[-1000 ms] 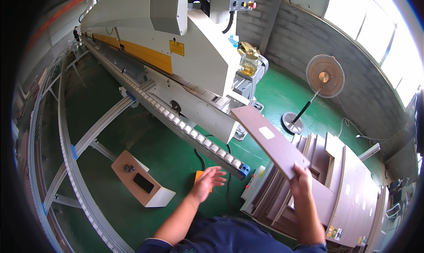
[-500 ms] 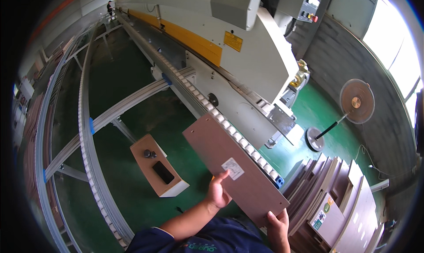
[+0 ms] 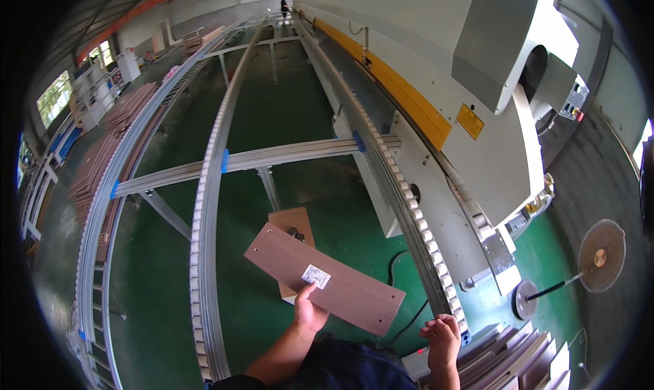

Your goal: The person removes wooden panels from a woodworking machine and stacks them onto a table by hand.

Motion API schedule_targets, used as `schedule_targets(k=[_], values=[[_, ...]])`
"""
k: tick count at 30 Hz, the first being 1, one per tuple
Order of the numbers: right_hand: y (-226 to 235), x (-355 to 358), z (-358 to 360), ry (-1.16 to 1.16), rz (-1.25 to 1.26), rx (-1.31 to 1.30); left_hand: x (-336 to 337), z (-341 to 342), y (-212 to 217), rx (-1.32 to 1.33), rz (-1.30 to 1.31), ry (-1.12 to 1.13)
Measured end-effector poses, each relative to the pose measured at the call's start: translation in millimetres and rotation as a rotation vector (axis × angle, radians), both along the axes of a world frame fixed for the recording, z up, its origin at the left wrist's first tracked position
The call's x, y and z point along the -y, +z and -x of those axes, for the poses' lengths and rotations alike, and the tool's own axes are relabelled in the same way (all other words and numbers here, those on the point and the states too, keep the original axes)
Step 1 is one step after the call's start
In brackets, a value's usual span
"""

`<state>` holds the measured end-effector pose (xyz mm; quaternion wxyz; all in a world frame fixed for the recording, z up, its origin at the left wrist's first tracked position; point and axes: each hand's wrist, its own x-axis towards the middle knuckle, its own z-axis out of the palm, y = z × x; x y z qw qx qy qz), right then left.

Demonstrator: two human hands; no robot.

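Note:
A long brown wooden panel, with a white label and small holes near its ends, hangs tilted before me. My left hand grips its lower edge, thumb on the face beside the label. Apart from the panel, my right hand is at the near end of the roller rail, its fingers curled in with nothing visible in them. Behind the panel stands a small wooden box or stool, partly hidden, with a dark object on top.
A large white machine with a yellow stripe runs along the right. Further roller rails and a metal crossbeam extend left. Stacked panels and a round fan are at the right; a person stands far off.
My right hand has let go of the panel and moved right. My left hand has carried the panel left, away from the roller rail. The view has turned left.

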<state>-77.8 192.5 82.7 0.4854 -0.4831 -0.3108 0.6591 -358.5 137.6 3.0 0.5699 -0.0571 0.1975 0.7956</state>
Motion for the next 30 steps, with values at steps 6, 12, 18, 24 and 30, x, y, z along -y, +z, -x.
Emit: schedule_targets(k=[6, 12, 18, 24, 30], values=[[-5.7, -45.3, -11.6, 0.019, -0.065, -0.076, 17.0, 8.3, -8.3, -0.082, 0.022, 0.129], [-12.3, -105.7, -46.2, -0.161, 0.014, -0.165, 12.0, 8.0, -12.3, -0.182, 0.088, 0.168], [-57.7, -142.7, -86.1, -0.306, 0.267, -0.328, 3.0, -5.0, 7.3, -0.212, 0.085, 0.173], [-75.0, -154.8, -90.0, -0.366, 0.308, -0.450, 3.6, -13.0, 15.7, -0.247, 0.094, 0.151], [-94.7, -172.9, -84.6, -0.296, 0.291, -0.426, 0.0, -18.6, 22.0, -0.310, 0.121, 0.178]])
